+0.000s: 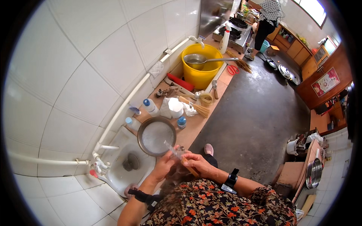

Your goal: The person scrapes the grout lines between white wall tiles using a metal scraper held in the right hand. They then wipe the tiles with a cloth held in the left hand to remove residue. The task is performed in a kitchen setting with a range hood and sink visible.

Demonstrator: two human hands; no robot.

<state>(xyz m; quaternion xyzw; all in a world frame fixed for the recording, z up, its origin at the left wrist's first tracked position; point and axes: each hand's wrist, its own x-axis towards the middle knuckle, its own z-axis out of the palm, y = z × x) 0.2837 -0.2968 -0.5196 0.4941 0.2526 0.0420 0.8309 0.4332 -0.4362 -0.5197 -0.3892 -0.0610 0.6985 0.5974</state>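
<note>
Close to my body, my left hand (167, 163) and my right hand (197, 163) meet around a slim tool with a clear, plastic-looking strip (170, 146) and an orange-brown handle (193, 171). The fingers cover its middle, so its kind cannot be told. Just beyond the hands, a round metal basin (157, 136) of cloudy, sudsy water rests across the edge of a white sink (113, 158). A dark metal cup (131, 162) sits inside the sink. Right of the basin stands a small blue bottle (181, 122).
Bottles (151, 107), brushes (198, 108) and a yellow bucket (202, 72) with a ladle (198, 59) line the ledge, near red scissors (233, 70). White pipes (124, 106) run along the tiled wall. A person (265, 22) stands by the stove; pan lids (284, 71) lie on the floor.
</note>
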